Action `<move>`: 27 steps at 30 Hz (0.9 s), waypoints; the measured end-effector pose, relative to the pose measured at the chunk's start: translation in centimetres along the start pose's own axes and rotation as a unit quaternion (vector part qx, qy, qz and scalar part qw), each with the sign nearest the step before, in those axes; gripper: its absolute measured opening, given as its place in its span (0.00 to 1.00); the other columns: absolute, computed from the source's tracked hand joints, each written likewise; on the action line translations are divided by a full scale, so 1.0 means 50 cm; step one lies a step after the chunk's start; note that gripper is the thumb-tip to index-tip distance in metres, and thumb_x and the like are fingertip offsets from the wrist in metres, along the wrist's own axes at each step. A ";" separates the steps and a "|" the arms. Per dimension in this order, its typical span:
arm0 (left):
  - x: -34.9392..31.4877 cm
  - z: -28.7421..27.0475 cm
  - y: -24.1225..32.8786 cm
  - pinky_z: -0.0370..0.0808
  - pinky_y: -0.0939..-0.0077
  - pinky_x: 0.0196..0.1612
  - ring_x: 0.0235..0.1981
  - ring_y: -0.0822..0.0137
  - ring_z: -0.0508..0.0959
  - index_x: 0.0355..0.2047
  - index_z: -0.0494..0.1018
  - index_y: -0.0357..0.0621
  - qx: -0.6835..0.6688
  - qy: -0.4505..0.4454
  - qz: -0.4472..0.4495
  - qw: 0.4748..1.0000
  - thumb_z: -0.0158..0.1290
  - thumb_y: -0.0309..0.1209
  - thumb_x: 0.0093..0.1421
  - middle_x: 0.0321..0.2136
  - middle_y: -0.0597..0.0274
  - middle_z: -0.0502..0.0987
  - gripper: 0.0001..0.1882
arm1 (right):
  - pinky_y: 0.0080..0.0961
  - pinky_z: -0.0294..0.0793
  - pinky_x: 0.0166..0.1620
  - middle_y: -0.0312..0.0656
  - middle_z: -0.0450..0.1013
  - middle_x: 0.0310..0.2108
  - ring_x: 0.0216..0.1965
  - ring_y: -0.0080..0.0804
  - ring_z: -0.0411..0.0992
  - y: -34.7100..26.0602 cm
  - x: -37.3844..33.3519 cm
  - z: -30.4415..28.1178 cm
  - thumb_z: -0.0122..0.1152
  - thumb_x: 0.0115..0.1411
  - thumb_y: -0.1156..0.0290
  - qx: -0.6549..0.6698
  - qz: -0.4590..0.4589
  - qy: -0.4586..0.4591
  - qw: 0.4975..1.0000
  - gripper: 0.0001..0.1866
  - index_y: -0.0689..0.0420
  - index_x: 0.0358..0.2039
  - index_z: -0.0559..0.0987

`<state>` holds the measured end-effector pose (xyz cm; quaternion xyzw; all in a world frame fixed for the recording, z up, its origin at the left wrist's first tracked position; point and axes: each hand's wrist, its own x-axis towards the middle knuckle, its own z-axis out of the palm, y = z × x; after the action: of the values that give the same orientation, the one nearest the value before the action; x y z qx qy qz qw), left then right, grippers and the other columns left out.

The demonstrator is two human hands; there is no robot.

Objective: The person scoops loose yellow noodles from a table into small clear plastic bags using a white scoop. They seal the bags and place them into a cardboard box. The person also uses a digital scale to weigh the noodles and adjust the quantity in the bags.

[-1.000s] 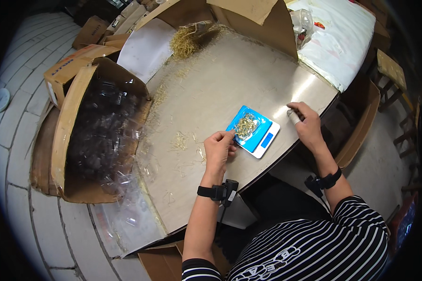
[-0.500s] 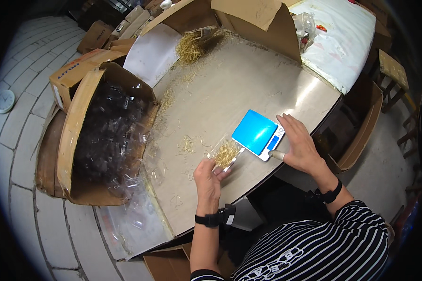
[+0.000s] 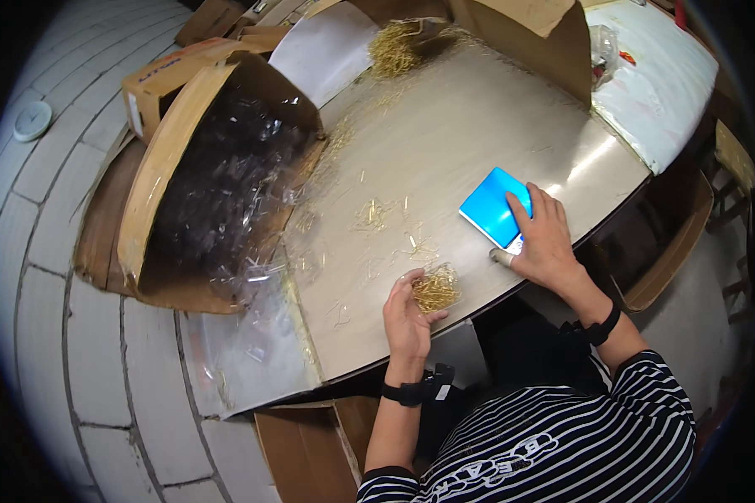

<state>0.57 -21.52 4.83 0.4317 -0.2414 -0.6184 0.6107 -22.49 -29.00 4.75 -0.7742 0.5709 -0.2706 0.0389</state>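
Note:
My left hand (image 3: 407, 323) is closed around a small clear plastic box filled with thin gold wire pieces (image 3: 437, 290), tilted above the table's near edge. The pieces look like pins, but their exact kind is too small to tell. My right hand (image 3: 547, 236) lies over the near right part of a digital scale (image 3: 488, 205) with a blue platform. Its fingers are spread, the index finger reaching onto the platform and the wrapped thumb at the near edge. The hand covers most of the display. Loose gold pieces (image 3: 373, 215) lie scattered on the table left of the scale.
At left, a cardboard box (image 3: 164, 172) tipped toward the table holds many clear plastic boxes (image 3: 226, 201). A heap of gold pieces (image 3: 394, 50) sits at the back of the table (image 3: 453, 126). An upright cardboard flap (image 3: 554, 50) and a white-covered surface (image 3: 663, 84) stand at back right.
The view has shifted. My left hand has brought the filled box nearer to me, away from the scale. My right hand has moved from beside the display to over the platform.

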 end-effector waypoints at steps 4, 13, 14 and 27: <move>-0.017 -0.009 -0.003 0.79 0.75 0.20 0.29 0.66 0.79 0.43 0.68 0.39 -0.012 0.038 -0.029 0.999 0.44 0.37 0.65 0.32 0.59 0.75 0.14 | 0.45 0.54 0.59 0.59 0.58 0.54 0.57 0.54 0.55 -0.003 0.005 -0.003 0.71 0.40 0.53 0.000 0.006 -0.016 1.000 0.46 0.60 0.57 0.64; -0.145 -0.085 0.011 0.74 0.82 0.15 0.25 0.68 0.79 0.43 0.68 0.35 0.035 0.111 0.001 0.993 0.47 0.31 0.64 0.30 0.57 0.76 0.12 | 0.38 0.63 0.57 0.53 0.67 0.51 0.56 0.51 0.62 -0.067 0.027 0.016 0.63 0.47 0.78 0.202 -0.194 -0.007 0.960 0.26 0.63 0.50 0.70; -0.167 -0.100 0.011 0.75 0.82 0.15 0.26 0.67 0.79 0.43 0.68 0.35 0.031 0.115 0.001 0.993 0.47 0.30 0.64 0.31 0.56 0.76 0.12 | 0.38 0.63 0.57 0.52 0.68 0.50 0.55 0.48 0.64 -0.091 0.017 0.043 0.60 0.47 0.79 0.226 -0.224 -0.046 0.947 0.25 0.64 0.49 0.70; -0.370 -0.344 -0.176 0.81 0.75 0.23 0.28 0.65 0.81 0.45 0.69 0.32 0.000 0.128 -0.162 0.978 0.38 0.39 0.68 0.33 0.52 0.78 0.21 | 0.39 0.60 0.60 0.51 0.65 0.55 0.59 0.44 0.61 -0.151 -0.074 0.074 0.53 0.50 0.79 0.104 -0.272 -0.105 0.951 0.23 0.66 0.50 0.70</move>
<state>7.81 1.47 -6.80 0.5408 -0.0884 -0.6491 0.5276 -14.99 -23.96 2.99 -0.9159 0.2997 -0.2458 0.1044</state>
